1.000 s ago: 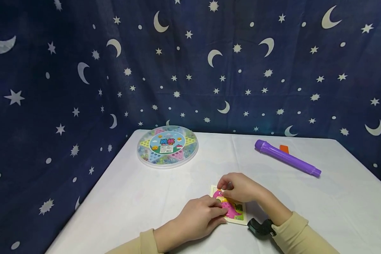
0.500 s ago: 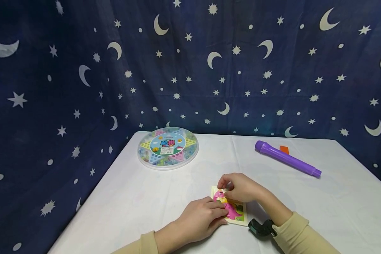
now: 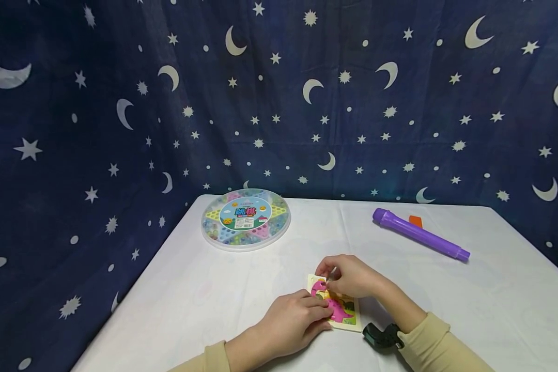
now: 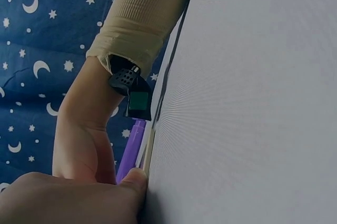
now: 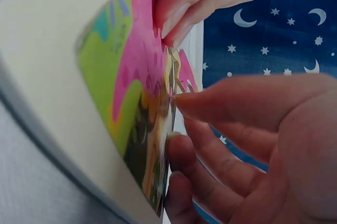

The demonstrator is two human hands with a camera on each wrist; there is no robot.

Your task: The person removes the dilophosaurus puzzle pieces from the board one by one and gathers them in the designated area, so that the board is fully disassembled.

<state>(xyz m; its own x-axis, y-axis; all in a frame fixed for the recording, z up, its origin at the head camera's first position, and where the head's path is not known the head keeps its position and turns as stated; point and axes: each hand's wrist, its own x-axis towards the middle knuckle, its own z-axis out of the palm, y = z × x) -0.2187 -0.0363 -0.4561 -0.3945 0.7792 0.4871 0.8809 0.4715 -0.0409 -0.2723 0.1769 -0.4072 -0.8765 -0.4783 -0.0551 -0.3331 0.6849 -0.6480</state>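
A small jigsaw puzzle point(image 3: 338, 311) with a pink dinosaur picture and a cream border lies on the white table. My left hand point(image 3: 295, 318) rests its fingers on the picture from the left, its thumb at the near edge. From the far right, my right hand point(image 3: 353, 276) bends over the puzzle's upper part, thumb and fingers curled around a puzzle piece. The right wrist view shows the thumb point(image 5: 197, 105) against the picture surface and a pink-patterned piece point(image 5: 185, 68) standing up from it. Much of that piece is hidden behind the fingers.
A round Chinese checkers box point(image 3: 245, 219) lies at the back left. At the back right are a purple tube-shaped stick point(image 3: 420, 234) and a small orange block point(image 3: 415, 221). A black wrist device point(image 3: 382, 336) hangs under my right sleeve. Star-patterned cloth point(image 3: 279, 103) stands behind the table.
The view has tilted slightly upward, so everything sits a little lower. My right fingers have shifted slightly left at the puzzle's upper edge; the left hand stays in place.
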